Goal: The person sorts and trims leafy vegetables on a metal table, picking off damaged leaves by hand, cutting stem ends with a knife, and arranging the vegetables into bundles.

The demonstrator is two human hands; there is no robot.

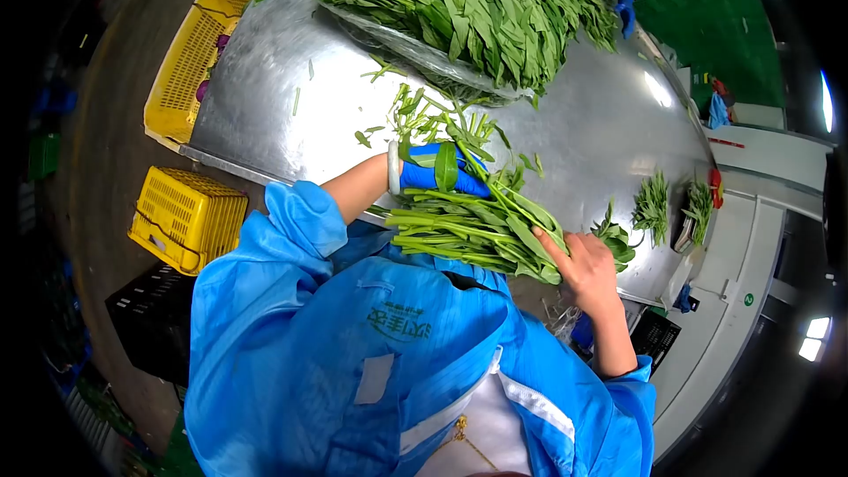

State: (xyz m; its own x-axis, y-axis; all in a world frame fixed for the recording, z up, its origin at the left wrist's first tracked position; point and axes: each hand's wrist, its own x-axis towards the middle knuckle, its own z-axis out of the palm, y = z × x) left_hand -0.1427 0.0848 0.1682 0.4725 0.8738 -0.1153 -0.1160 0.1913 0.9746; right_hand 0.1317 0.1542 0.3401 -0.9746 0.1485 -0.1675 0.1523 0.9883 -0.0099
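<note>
A bunch of water spinach [468, 228] lies sideways at the table's near edge, just in front of my body, its cut stems to the left and leaves to the right. My left hand [444, 171], in a blue glove, is closed round some stems above the bunch; a leaf and stalks cover part of its fingers. Bare, my right hand [583, 263] grips the leafy end from the right, with its thumb and fingers round it. Loose stems and leaf scraps [424, 119] are scattered just beyond my left hand.
A large heap of water spinach [477, 9] rests on clear plastic on the metal table [601, 124]. Small bundles [652, 206] lie at the right. Yellow crates [190, 216] stand to the left. A co-worker's blue-gloved hand [626, 13] is at the far side.
</note>
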